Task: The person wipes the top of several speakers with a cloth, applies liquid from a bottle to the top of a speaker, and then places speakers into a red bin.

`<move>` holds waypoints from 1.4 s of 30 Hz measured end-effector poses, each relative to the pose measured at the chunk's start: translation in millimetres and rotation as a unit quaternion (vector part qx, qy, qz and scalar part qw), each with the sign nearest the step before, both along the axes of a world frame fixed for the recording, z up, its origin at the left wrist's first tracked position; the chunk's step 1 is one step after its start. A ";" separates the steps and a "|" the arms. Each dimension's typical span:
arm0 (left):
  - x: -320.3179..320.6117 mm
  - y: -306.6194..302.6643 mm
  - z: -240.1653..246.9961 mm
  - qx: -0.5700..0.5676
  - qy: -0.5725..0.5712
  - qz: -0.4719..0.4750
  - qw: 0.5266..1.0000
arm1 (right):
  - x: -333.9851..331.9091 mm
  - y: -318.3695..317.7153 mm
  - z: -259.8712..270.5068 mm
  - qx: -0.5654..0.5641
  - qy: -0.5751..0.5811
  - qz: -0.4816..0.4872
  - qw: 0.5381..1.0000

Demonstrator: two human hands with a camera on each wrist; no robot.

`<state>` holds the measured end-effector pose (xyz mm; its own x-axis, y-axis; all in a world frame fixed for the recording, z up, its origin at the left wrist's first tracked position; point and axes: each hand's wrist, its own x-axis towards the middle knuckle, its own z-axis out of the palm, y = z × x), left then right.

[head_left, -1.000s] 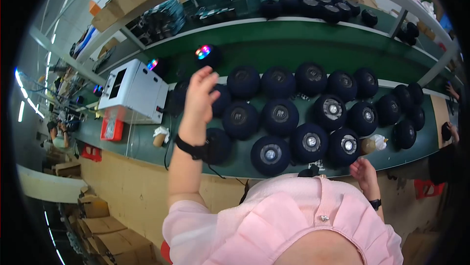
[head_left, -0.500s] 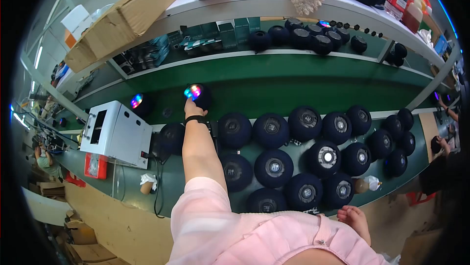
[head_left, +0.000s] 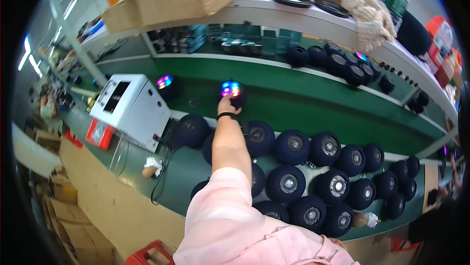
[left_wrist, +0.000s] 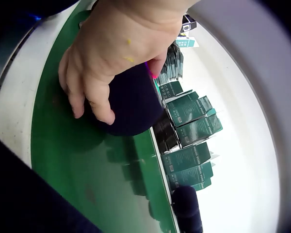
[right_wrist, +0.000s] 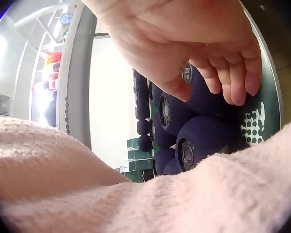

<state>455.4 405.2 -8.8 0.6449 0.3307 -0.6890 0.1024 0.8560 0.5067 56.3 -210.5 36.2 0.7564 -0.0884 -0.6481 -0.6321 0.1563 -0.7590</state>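
My left grip (left_wrist: pixel 114 53) is clamped round a lit round speaker (left_wrist: pixel 136 104), the fingers curled down over one side of its dark body and the thumb across on the other, by the coloured glow. That speaker sits on the green strip (head_left: pixel 303 106) behind the main surface (head_left: pixel 178 186), straight ahead of my outstretched arm, its blue, red and purple lights facing me over my fingers. A second lit speaker (head_left: pixel 166 87) stands to its left, just behind the white machine (head_left: pixel 129 106).

My right grip (right_wrist: pixel 189 43) holds nothing; its fingers are loosely bent, with the thumb apart from them, close over the round navy speakers (head_left: pixel 286 184). I cannot tell whether it touches any of them. Those speakers fill the nearer surface in rows, mostly with their ringed discs upward. At the left of them lie a black cable (head_left: pixel 159 182) and a red tray (head_left: pixel 99 135), the tray against the machine's front.

Beyond the strip, dark green boxes (left_wrist: pixel 186 160) stand on a shelf, and above them a cream cloth (head_left: pixel 372 20) hangs over the upper shelf's edge
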 end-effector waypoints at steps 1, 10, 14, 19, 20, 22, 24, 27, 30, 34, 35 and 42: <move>-6.4 -4.1 5.3 0.000 -0.023 -0.007 1.000 | 6.6 -2.7 2.2 -0.001 -0.003 0.013 1.000; -142.2 -15.0 183.4 0.087 -0.192 0.002 0.978 | 13.0 -2.6 6.4 0.035 -0.004 0.127 0.991; -260.2 3.5 234.5 0.146 -0.206 -0.001 0.968 | 1.5 -11.3 14.0 0.047 -0.002 0.145 0.988; -387.8 33.3 241.3 0.253 -0.166 -0.059 0.951 | 11.1 13.1 60.5 0.036 -0.007 0.205 0.978; -402.1 38.4 232.0 0.315 -0.133 -0.035 0.939 | 11.1 26.5 76.4 0.039 -0.001 0.167 0.985; -415.2 10.3 228.8 0.427 0.065 0.064 0.900 | 17.5 24.9 68.9 0.108 0.055 0.138 0.983; -418.1 43.3 158.9 0.596 0.115 0.074 0.791 | 15.8 29.2 65.2 0.077 0.007 0.175 0.982; -408.6 14.4 145.7 0.746 0.276 -0.025 0.606 | 15.9 39.8 78.1 0.073 0.014 0.162 0.984; -396.3 -9.5 130.5 0.786 0.279 -0.100 0.542 | 13.7 44.6 84.2 0.049 0.018 0.155 0.986; -389.7 -10.6 88.9 0.888 0.203 -0.129 0.391 | 12.7 44.2 79.4 0.035 0.007 0.170 0.985; -390.0 -8.3 78.4 0.921 0.185 -0.135 0.314 | 11.7 44.4 77.6 0.035 0.005 0.168 0.985; -405.8 -4.5 40.3 0.921 0.111 -0.169 0.334 | 1.9 53.5 76.2 0.055 0.031 0.132 0.989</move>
